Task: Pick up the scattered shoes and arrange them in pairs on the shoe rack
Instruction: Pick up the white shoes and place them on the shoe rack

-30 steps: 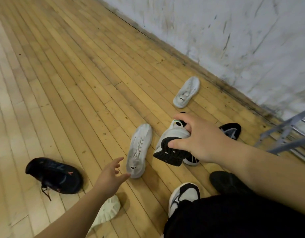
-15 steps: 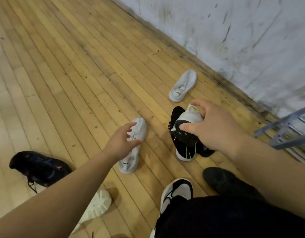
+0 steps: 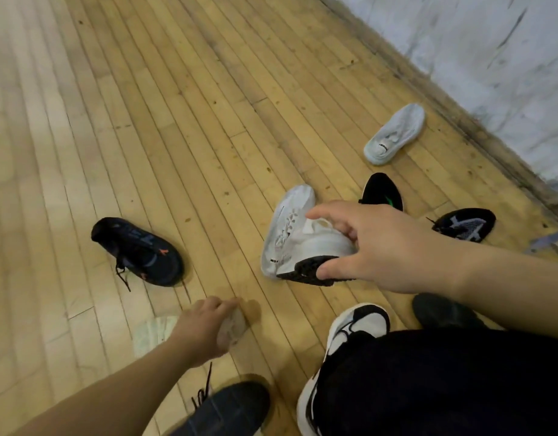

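The right hand (image 3: 387, 247) grips a white sneaker with black sole (image 3: 318, 247) near centre, just beside a white shoe (image 3: 288, 221). At 7 o'clock the left hand (image 3: 205, 328) holds a blurred pale shoe (image 3: 235, 322). The wooden floor (image 3: 145, 105) lies wide toward 11 o'clock. The wall edge (image 3: 460, 111) runs at 2 o'clock.

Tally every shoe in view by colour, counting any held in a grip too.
White: 3 - wall-side shoe, middle shoe, near shoe under the left hand.
White-and-black: 2 - held shoe in the right hand, legside shoe.
Black or dark: 5 - orange-marked shoe, green-marked shoe, grey-patterned shoe, bottom-edge shoe, right-side shoe.
Total: 10.
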`<state>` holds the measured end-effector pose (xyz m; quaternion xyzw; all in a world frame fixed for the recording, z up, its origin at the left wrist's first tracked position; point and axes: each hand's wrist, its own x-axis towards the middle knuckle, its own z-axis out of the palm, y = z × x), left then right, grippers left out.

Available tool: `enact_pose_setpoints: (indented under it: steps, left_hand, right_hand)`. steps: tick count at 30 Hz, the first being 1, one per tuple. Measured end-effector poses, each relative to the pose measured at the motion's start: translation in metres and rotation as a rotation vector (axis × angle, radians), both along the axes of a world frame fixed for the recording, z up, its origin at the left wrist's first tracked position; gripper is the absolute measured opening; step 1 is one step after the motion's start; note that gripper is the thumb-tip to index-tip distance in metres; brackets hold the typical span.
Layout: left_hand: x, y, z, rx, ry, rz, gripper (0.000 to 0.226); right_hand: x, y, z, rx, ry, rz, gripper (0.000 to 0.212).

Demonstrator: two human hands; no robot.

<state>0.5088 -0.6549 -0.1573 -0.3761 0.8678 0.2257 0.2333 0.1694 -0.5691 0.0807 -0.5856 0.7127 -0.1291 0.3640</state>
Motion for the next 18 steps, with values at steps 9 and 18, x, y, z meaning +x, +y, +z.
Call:
enact_pose_setpoints:
  steps: [9, 18]
  left_hand:
    - [-0.019, -0.067, 0.137, 0.431, 0.862, 0.618, 0.088]
    - [-0.034, -0.065, 0.143, 0.418, 0.55, 0.356, 0.099]
  right_hand:
    - [-0.008, 0.004, 0.0, -0.051, 0.028, -0.056, 0.079]
    - [-0.011, 0.009, 0.005, -0.043, 0.019, -0.094, 0.081]
